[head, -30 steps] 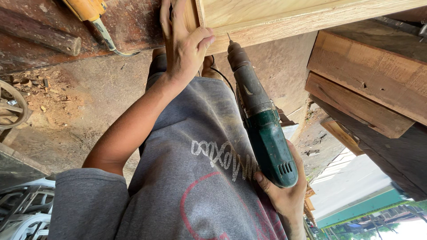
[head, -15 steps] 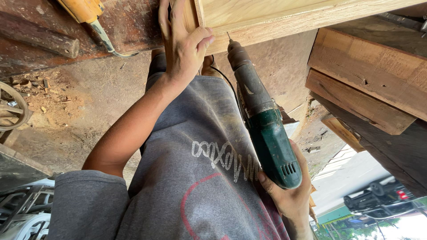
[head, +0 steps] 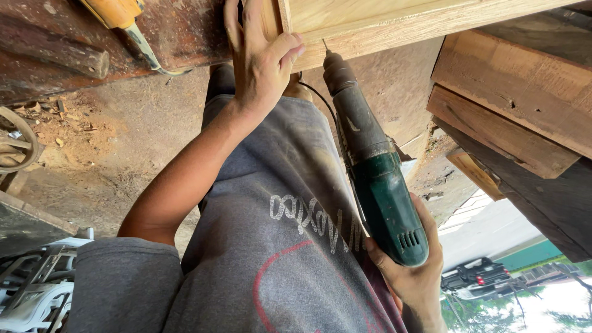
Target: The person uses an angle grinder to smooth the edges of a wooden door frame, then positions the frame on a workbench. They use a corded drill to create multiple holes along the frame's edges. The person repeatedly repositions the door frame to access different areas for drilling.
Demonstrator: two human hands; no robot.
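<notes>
My right hand (head: 412,270) grips a green and grey electric drill (head: 372,166) by its rear. The drill's thin bit touches the edge of a pale wooden frame (head: 394,21) at the top of the view. My left hand (head: 262,58) presses flat on the frame's upright piece, fingers wrapped over its edge, just left of the bit. My grey shirt fills the lower middle of the view.
Stacked dark and light planks (head: 518,111) lie to the right. A yellow-handled tool (head: 123,18) and a round log (head: 52,55) rest at the upper left. Sawdust and wood chips (head: 68,123) cover the dirt ground. White metal parts (head: 37,290) sit at the lower left.
The drill and both hands have stayed almost still; the view has shifted slightly.
</notes>
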